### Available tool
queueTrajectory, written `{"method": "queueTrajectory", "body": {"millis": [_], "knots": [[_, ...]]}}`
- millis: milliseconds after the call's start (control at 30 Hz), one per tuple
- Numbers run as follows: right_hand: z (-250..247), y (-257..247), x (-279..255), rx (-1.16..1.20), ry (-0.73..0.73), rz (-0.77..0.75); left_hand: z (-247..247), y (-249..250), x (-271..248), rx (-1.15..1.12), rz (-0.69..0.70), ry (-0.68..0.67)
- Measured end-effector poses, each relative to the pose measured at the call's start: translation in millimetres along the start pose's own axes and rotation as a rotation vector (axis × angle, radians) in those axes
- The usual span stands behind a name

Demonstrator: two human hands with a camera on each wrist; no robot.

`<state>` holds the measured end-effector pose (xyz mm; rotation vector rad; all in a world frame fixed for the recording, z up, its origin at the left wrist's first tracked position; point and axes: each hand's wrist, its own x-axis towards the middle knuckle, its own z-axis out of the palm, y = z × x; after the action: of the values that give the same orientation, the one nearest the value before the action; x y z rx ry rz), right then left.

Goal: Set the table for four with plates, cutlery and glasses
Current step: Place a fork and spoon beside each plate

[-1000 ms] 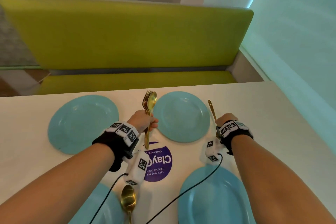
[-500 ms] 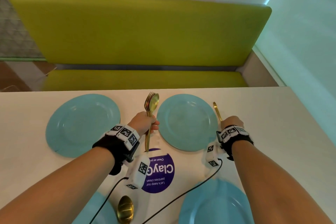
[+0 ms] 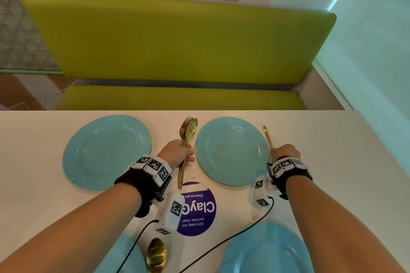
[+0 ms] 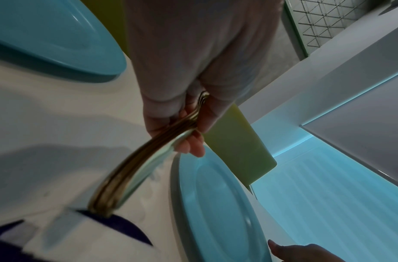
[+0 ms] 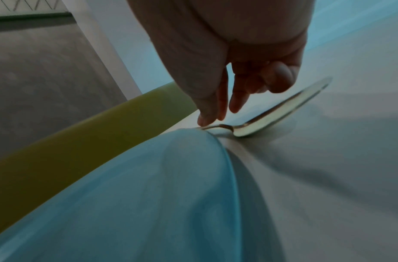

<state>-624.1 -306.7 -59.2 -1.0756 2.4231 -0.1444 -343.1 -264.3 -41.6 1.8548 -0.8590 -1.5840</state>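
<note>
Four blue plates lie on the white table (image 3: 337,153): far left (image 3: 106,150), far right (image 3: 231,150), near right (image 3: 266,252) and near left (image 3: 124,257). My left hand (image 3: 177,153) grips a bundle of gold forks and spoons (image 3: 188,133) between the two far plates, with the handle ends down near the table (image 4: 104,203). My right hand (image 3: 285,153) pinches the end of a single gold piece of cutlery (image 3: 267,136). That piece lies on the table (image 5: 272,115), just right of the far right plate (image 5: 148,195).
One gold spoon (image 3: 156,255) lies between the two near plates. A round purple sticker (image 3: 199,213) marks the table's middle. A yellow-green bench (image 3: 177,40) runs along the far edge, and a pale wall closes the right side. Black wrist cables (image 3: 221,244) trail over the table.
Both hands stay almost where they were, with the same cutlery in them. The head view has shifted, so the bench looms larger.
</note>
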Motion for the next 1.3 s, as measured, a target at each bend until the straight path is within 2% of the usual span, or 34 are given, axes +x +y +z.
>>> {"method": "queueTrajectory", "body": {"millis": [267,400,500,600,767,933,1100,1300], "knots": [[-38,-6,-43,-0.145,-0.034,-0.053,-9,-7,-25,0.028,0.054,-0.07],[-60,1,-87,-0.208,0.019,-0.12,-22,-12,-48,0.057,0.094,-0.115],[-60,5,-137,-0.258,0.016,-0.234,-37,-20,-71,0.089,0.124,-0.156],[-41,7,-198,-0.193,-0.002,-0.364,-61,-32,-98,0.158,0.166,-0.202],[19,-8,-306,-0.06,-0.019,-0.582,-111,-66,-140,0.222,0.171,-0.299],[80,-35,-386,-0.203,-0.072,-0.829,-152,-103,-164,0.362,0.195,-0.37],[100,-48,-416,-0.311,-0.119,-0.906,-180,-115,-169,0.461,0.21,-0.395],[101,-72,-404,-0.374,-0.141,-0.958,-193,-108,-153,0.382,0.204,-0.418]]}}
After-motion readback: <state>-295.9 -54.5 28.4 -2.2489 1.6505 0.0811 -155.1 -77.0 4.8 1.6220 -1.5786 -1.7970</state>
